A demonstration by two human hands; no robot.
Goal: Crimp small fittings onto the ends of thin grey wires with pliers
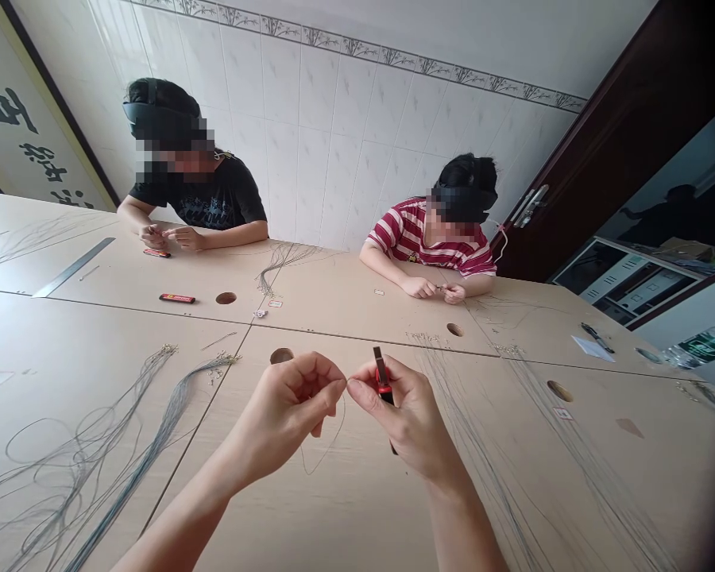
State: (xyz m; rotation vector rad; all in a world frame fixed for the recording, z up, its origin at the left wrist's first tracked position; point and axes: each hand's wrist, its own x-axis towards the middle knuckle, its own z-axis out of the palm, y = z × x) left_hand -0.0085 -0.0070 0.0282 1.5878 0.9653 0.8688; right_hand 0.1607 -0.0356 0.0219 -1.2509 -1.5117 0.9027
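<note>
Both my hands are raised over the table near the middle, their fingertips meeting. My left hand (pixel 301 405) pinches a thin dark cord (pixel 323 459), which hangs in a loop below the fingers. In my right hand (pixel 402 413) a small black and red tool (pixel 383 381) is held upright against the palm, while thumb and forefinger pinch at the spot where the left fingertips are. Whatever tiny piece lies between the fingertips is too small to make out.
Bundles of grey cord (pixel 170 429) lie at left, and more cords (pixel 470 445) at right. Across the table (pixel 334 318) two people work with their hands. A metal ruler (pixel 75 267), a red lighter (pixel 177 299), a pen (pixel 597 338) and a bottle (pixel 709 343) lie farther off.
</note>
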